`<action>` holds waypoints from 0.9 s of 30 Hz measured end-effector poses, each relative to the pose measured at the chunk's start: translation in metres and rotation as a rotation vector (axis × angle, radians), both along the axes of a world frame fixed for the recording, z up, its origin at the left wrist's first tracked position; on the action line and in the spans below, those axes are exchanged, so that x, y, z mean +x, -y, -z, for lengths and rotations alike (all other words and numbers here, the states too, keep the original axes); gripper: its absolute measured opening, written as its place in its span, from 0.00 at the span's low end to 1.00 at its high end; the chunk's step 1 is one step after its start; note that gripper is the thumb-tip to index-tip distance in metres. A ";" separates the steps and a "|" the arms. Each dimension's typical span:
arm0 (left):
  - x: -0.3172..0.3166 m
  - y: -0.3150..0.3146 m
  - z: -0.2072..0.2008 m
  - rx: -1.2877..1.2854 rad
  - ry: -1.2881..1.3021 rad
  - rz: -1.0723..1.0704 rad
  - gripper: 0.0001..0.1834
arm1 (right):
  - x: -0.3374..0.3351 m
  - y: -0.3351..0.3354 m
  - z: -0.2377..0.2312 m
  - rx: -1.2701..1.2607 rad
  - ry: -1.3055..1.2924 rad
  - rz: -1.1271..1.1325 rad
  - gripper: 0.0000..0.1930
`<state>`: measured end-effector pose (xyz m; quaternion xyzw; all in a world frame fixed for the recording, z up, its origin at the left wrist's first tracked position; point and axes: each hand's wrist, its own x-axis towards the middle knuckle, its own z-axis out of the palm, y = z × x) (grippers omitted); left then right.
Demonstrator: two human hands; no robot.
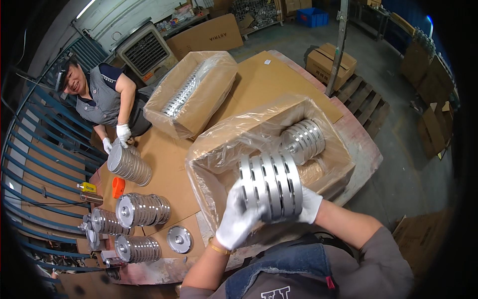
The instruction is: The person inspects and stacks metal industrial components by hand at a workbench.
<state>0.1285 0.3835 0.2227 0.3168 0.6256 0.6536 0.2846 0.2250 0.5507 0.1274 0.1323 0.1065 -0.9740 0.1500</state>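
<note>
Between my two white-gloved hands is a stack of silver metal discs, held on its side (pixel 271 184) above the near edge of a cardboard box. My left hand (pixel 238 219) is closed against the stack's lower left. Behind its right side, my right hand (pixel 309 205) grips it, with its fingers mostly hidden. The box, lined with clear plastic (pixel 249 130), holds another stack of discs (pixel 304 141) lying at its right end. A single disc (pixel 179 239) lies flat on the cardboard-covered table (pixel 174 174), left of my left forearm.
Across the table's left, a co-worker (pixel 107 94) in white gloves handles a disc stack (pixel 130 165). More stacks (pixel 143 209) lie nearer, beside an orange object (pixel 118 187). Beyond my box stands a second lined box (pixel 215 107) with discs. A metal post (pixel 339 50) rises at the right edge.
</note>
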 end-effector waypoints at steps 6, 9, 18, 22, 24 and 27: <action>-0.021 -0.073 0.044 0.123 0.374 -0.011 0.20 | 0.003 -0.075 -0.030 0.140 0.190 -0.025 0.40; -0.032 -0.097 0.058 0.137 0.556 -0.042 0.20 | -0.002 -0.087 -0.039 0.243 0.268 0.030 0.41; -0.060 -0.110 0.104 0.076 0.739 -0.319 0.16 | -0.041 -0.098 0.012 0.073 0.447 -0.126 0.44; -0.075 -0.136 0.155 -0.024 0.788 -0.333 0.22 | -0.056 -0.097 0.039 -0.010 0.677 -0.010 0.47; -0.069 -0.149 0.170 -0.048 0.829 -0.314 0.25 | -0.054 -0.100 0.038 0.007 0.707 0.074 0.48; -0.066 -0.154 0.167 -0.065 0.840 -0.306 0.25 | -0.048 -0.110 0.030 0.139 0.624 -0.066 0.48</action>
